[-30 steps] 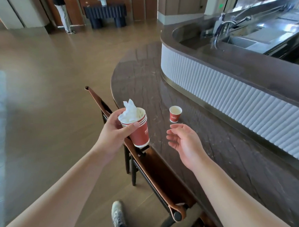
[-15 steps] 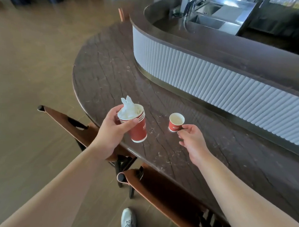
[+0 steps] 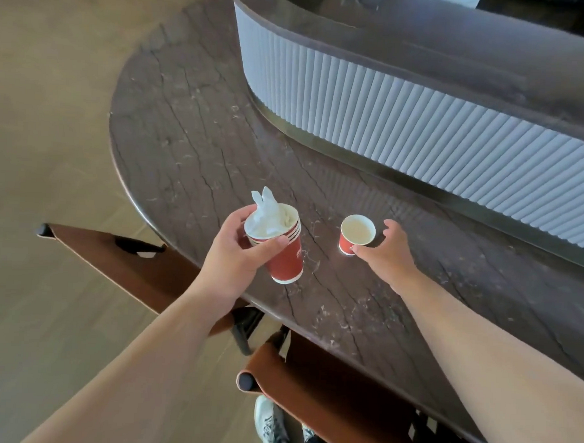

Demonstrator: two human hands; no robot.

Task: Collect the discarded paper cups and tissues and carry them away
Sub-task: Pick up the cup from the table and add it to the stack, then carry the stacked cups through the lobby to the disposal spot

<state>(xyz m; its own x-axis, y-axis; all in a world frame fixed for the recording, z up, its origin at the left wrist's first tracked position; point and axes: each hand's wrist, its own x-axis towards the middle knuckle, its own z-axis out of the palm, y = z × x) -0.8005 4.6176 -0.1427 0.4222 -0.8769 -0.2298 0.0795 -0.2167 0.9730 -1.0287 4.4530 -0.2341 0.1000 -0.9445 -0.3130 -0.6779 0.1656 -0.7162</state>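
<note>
Left hand (image 3: 230, 252) had its grip closed round a stack of red paper cups (image 3: 284, 251), thumb across the near side just under the rims, fingers wrapped behind. Stack was tilted, base toward the camera, held clear above the dark marble bench (image 3: 193, 143) near its curved front edge. Several nested rims visible at the top. White crumpled tissue (image 3: 267, 208) stuffed in the top cup, sticking up past the rim.

Right hand (image 3: 388, 250) was at the small red paper cup (image 3: 355, 234), which stood upright on the bench, right of the stack and apart from it. Thumb tip touched the cup's near lower wall; fingers curled round the far right side, so the grip was closing on it, cup bracketed between thumb and fingers. Can't tell whether the far fingers actually touched the wall. Cup looked empty, pale inside.

Behind the cups: a raised counter with a white ribbed front panel (image 3: 405, 125) and dark top, following the same curve. Two brown leather chair backs (image 3: 326, 397) tucked under the bench edge on the near side. White sneaker (image 3: 270, 424) on the wood floor (image 3: 46, 143) at bottom centre.
</note>
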